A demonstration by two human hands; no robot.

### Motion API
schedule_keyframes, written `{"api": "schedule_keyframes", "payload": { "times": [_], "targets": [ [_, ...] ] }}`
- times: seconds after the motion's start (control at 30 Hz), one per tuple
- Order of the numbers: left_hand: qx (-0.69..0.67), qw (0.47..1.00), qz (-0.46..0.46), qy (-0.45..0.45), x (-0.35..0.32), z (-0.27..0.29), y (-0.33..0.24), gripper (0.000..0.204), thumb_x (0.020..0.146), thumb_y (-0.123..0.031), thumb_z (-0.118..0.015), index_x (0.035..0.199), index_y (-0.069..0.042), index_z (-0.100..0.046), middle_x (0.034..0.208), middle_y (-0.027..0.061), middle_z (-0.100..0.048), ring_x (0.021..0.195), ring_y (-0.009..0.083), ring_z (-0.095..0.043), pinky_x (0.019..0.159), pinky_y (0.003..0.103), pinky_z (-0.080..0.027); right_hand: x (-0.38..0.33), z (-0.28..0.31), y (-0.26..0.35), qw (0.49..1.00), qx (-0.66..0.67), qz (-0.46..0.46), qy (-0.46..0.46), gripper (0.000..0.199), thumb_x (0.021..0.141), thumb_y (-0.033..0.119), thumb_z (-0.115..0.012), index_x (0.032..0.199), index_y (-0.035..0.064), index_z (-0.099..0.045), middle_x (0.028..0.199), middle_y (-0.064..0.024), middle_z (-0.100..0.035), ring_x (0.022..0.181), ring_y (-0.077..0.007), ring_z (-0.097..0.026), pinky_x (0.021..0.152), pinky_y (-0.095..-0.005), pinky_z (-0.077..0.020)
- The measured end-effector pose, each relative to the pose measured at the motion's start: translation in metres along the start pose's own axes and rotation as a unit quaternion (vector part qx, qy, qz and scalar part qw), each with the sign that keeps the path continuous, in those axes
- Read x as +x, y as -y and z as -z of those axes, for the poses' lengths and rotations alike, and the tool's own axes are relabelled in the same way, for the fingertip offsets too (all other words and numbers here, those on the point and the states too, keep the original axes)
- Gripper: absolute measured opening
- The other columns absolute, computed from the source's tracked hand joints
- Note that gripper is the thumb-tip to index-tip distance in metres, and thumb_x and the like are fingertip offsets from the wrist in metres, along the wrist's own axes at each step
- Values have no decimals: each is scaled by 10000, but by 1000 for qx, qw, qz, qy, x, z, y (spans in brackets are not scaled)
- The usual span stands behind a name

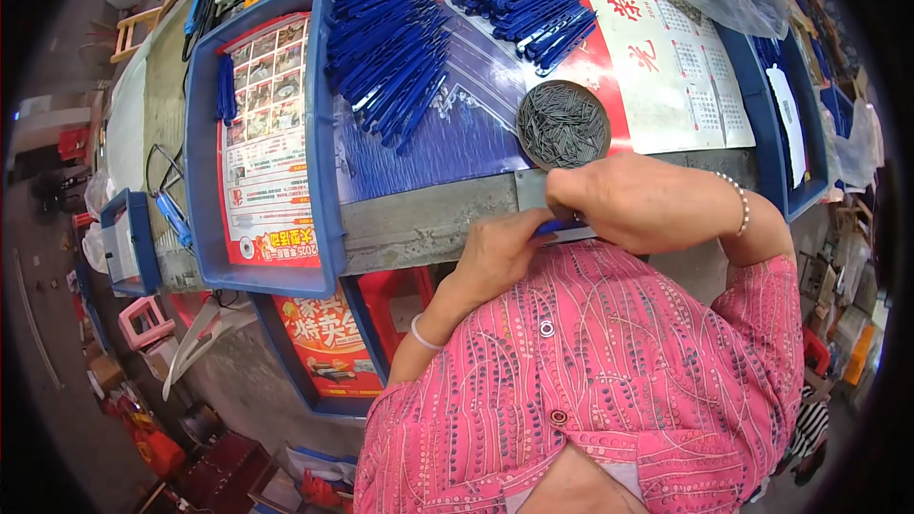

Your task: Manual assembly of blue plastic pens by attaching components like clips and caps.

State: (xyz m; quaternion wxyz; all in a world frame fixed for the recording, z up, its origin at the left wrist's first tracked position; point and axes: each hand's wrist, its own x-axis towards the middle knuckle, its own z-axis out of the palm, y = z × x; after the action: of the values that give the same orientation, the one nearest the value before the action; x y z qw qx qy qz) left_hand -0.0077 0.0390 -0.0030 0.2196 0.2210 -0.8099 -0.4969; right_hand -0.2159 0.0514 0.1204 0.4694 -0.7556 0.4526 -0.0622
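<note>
My left hand (497, 255) is closed round a slim blue piece (556, 226), most of it hidden by my fingers, close to my body at the table's near edge. Just right of it, my right hand (633, 198) is bent in a pinch over the same spot; whatever its fingertips hold is hidden. Beyond the right hand stands a round tin (520, 120) full of small dark metal pins (564, 126). Farther back lie two heaps of long shiny blue pieces, a larger left heap (386, 43) and a right heap (522, 2).
A blue plastic tray (324, 148) lined with printed paper stands at left, with a few blue pieces (226, 88) inside. A calendar sheet (681, 67) covers the right side. Another blue tray (807, 186) is at far right. A small metal plate (531, 188) lies by my hands.
</note>
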Motion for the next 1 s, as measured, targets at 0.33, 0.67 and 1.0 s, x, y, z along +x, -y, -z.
{"api": "schedule_keyframes", "payload": {
  "times": [0.33,0.67,1.0],
  "targets": [
    [-14,1000,13,14,-2,-5,1,249,780,-77,-651,1022,-64,-597,838,167,-639,729,378,-614,606,435,-476,-9,-22,2,987,-84,80,-116,197,774,1,-521,955,16,-444,765,-164,-547,726,-386,-575,628,-435,-448],
    [-71,997,41,14,-2,1,-6,245,820,-89,-638,1055,-52,-580,814,199,-630,740,389,-620,613,430,-483,-8,-14,-14,971,189,-17,-144,199,774,-8,-616,956,-11,-537,834,-98,-628,756,-169,-613,690,-297,-487],
    [-218,964,122,92,6,2,-11,218,962,-133,-472,1127,3,-515,830,90,-667,579,70,-541,542,212,-434,-63,-30,-24,885,339,-148,-285,143,791,-30,-615,924,-5,-568,780,-9,-594,709,-69,-568,642,-218,-467]
  ]
}}
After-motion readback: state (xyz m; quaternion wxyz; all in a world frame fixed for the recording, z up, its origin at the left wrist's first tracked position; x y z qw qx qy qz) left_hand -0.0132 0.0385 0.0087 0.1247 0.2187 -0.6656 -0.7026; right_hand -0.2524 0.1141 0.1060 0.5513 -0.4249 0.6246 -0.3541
